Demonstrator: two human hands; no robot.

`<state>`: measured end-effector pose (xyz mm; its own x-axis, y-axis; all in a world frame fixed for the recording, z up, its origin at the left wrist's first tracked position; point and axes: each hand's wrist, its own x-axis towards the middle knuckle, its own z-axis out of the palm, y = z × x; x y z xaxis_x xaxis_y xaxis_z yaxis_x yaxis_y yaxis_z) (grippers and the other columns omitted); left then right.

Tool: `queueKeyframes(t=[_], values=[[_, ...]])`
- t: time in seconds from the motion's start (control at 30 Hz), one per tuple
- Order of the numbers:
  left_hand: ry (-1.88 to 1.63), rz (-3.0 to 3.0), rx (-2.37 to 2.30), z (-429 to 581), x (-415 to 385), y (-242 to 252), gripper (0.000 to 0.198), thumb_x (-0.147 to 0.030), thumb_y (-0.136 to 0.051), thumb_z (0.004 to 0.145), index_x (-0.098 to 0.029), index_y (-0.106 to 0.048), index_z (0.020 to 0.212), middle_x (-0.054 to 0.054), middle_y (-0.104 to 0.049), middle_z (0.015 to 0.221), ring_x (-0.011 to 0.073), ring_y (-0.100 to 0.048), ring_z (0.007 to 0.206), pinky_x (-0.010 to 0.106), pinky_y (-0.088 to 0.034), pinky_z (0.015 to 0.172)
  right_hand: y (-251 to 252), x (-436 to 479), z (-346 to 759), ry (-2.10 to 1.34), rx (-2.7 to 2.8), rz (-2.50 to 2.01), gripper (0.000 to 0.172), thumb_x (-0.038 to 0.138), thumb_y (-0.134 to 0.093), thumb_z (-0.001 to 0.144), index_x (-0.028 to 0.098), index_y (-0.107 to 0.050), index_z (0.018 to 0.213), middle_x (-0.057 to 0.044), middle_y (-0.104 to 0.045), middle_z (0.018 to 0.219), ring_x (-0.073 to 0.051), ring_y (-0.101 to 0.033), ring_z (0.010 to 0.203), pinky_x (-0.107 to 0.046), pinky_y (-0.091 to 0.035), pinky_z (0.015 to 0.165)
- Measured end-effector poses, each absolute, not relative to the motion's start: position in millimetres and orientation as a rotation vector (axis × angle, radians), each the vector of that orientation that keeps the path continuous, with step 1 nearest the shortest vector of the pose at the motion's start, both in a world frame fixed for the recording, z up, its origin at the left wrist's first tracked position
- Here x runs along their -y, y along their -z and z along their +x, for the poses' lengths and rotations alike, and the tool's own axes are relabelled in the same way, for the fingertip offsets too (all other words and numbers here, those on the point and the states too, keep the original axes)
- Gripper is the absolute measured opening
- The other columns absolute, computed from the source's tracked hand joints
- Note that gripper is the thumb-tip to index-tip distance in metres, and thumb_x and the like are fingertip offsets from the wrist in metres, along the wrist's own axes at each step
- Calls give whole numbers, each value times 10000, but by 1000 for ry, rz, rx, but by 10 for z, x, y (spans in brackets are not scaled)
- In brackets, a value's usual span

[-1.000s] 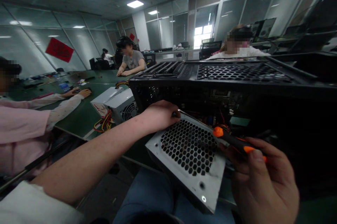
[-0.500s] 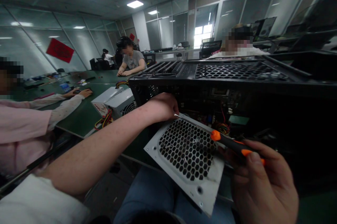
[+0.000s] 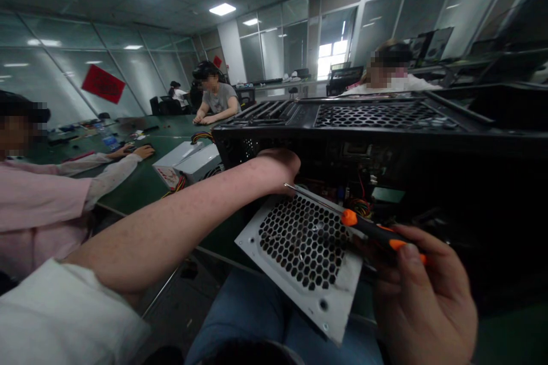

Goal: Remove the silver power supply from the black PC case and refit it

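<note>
My right hand [image 3: 428, 296] is closed round the black and orange handle of a screwdriver [image 3: 381, 232]. Its thin shaft points left, across the upper edge of a grey metal panel with a honeycomb grille [image 3: 342, 302]. That panel, which looks like the face of a power supply, sits tilted above my lap; how it is held up is hidden. My left hand [image 3: 285, 168] reaches into the open side of a black computer case [image 3: 295, 133], near the panel's top corner. Its fingers are out of sight, so what they touch does not show.
A boxy grey power supply [image 3: 186, 162] with coloured cables stands left of the case on the green table [image 3: 124, 196]. A person in pink [image 3: 38, 205] sits at the left, hands on the table. Two others sit farther back. Loose wires [image 3: 362, 209] show inside the case.
My left hand has shifted slightly right and deeper into the case, its fingers now out of sight. The screwdriver and panel have barely moved. The view has shifted a little.
</note>
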<state>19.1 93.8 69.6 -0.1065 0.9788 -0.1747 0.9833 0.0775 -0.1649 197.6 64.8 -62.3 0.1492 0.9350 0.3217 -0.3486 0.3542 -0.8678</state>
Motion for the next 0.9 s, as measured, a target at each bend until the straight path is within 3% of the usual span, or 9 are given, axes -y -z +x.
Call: queueKeyframes(t=[0.17, 0.4, 0.6, 0.9], values=[[391, 2250, -2233, 160, -863, -668, 264, -270, -654, 674, -84, -728, 846, 107, -681, 683, 224, -641, 687, 274, -454, 612, 654, -645, 1965, -1012, 1013, -700, 410, 512, -718, 727, 180, -622, 946, -43, -622, 868, -159, -617, 766, -206, -518, 580], [312, 2334, -2196, 146, -759, -653, 161, -218, -636, 701, -89, -705, 768, 92, -660, 674, 201, -613, 648, 268, -413, 572, 616, -620, 1970, -1040, 1020, -691, 386, 472, -738, 715, 172, -619, 926, -53, -612, 832, -155, -606, 709, -144, -404, 410], [177, 2306, -2175, 46, -685, -584, 133, -166, -630, 715, -128, -672, 836, 46, -656, 748, 171, -595, 711, 239, -399, 598, 600, -641, 1966, -1064, 1001, -690, 398, 463, -752, 686, 166, -609, 909, -54, -612, 822, -212, -630, 779, -274, -543, 563], [-9, 2285, -2147, -105, -652, -430, 173, -226, -545, 803, -163, -620, 946, 39, -645, 866, 169, -586, 799, 235, -412, 663, 588, -632, 1953, -1038, 1029, -661, 339, 424, -731, 729, 169, -606, 915, -36, -622, 848, -190, -643, 780, -304, -568, 658]])
